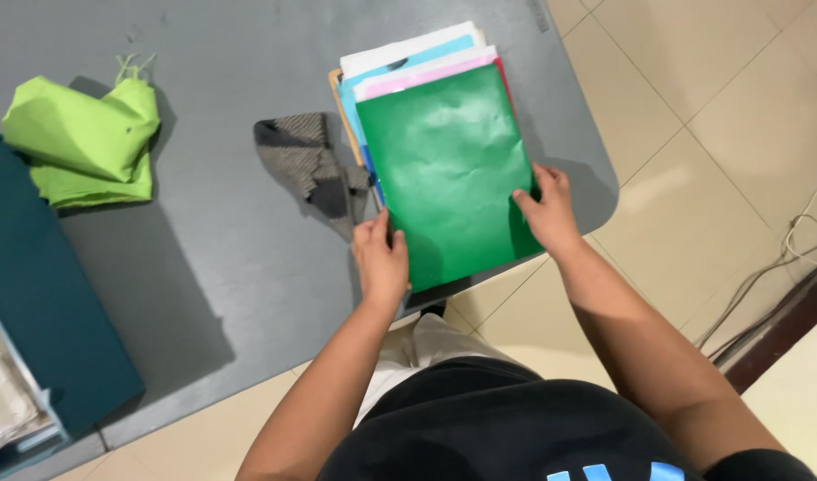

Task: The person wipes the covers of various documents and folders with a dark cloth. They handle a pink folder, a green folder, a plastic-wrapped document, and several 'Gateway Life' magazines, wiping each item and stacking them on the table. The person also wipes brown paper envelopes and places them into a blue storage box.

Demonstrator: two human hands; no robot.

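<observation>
Green sheet (444, 169) tops one stack — two hands, left (382, 258), right (546, 212), hold it.

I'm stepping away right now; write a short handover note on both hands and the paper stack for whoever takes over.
Left hand: grips the lower left edge of the green glossy paper sheet.
Right hand: grips its right edge.
The sheet tops a stack of white, blue and pink paper sheets on the grey table, overhanging the near edge.
Beside it: grey patterned fabric scrap; lime green folded cloth further left.
Done: stack roughly squared. Left: top edges uneven.
</observation>
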